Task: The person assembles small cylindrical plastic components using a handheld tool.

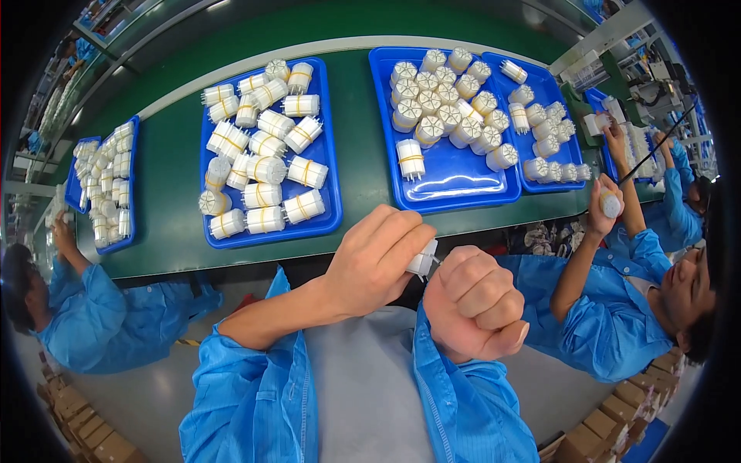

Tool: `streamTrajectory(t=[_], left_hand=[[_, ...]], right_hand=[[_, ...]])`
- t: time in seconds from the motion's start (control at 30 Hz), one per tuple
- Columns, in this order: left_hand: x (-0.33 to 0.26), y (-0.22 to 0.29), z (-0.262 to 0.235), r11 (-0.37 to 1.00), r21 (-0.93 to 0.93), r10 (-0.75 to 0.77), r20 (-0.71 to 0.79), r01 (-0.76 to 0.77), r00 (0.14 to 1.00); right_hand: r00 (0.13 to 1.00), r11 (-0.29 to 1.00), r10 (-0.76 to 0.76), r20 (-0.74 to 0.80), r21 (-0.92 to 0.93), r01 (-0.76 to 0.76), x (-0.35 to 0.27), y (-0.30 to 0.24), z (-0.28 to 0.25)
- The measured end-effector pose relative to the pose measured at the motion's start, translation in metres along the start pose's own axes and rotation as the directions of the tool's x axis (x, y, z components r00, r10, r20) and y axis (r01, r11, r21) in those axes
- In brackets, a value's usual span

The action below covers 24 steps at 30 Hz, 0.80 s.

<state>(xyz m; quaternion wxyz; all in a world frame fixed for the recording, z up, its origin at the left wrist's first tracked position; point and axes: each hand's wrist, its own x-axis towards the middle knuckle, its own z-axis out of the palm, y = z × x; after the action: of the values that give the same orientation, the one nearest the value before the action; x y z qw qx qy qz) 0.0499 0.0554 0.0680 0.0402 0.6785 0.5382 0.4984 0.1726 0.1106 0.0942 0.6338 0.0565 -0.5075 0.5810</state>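
My left hand [378, 255] is closed around a white cylindrical part [422, 260], and only the end of it shows past my fingers. My right hand [480, 302] is curled into a fist beside it, close to the part's end. Something thin and dark shows between the two hands, but what the right fist holds is hidden. Ahead on the left, a blue tray [337, 208] carries white cylindrical bundles lying on their sides, with yellow bands round them. On the right, another blue tray [463, 185] holds similar bundles, mostly standing upright; one banded bundle [411, 160] is near its left side.
A third blue tray [567, 187] with more bundles adjoins on the right. Farther left is a loaded blue tray [133, 154]. All stand on a green work surface [356, 131]. Co-workers in blue sleeves sit either side; the right one's hand [600, 212] grips a white bundle.
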Motion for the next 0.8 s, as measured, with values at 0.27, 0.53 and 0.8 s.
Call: streamTrajectory(t=[0.27, 0.53, 0.8], left_hand=[[0.002, -0.004, 0.001, 0.986, -0.126, -0.102, 0.057, 0.109, 0.993], [-0.002, 0.002, -0.009, 0.807, -0.237, -0.514, 0.172, 0.542, 0.841], [-0.004, 0.003, -0.013, 0.665, -0.411, -0.538, 0.315, 0.623, 0.782]], right_hand=[[0.958, 0.954, 0.227, -0.174, 0.239, -0.183, 0.0, 0.001, -0.014], [0.972, 0.96, 0.188, -0.142, 0.234, -0.152, -0.001, -0.007, -0.026], [0.967, 0.943, 0.23, -0.106, 0.272, -0.194, -0.004, -0.005, -0.026]])
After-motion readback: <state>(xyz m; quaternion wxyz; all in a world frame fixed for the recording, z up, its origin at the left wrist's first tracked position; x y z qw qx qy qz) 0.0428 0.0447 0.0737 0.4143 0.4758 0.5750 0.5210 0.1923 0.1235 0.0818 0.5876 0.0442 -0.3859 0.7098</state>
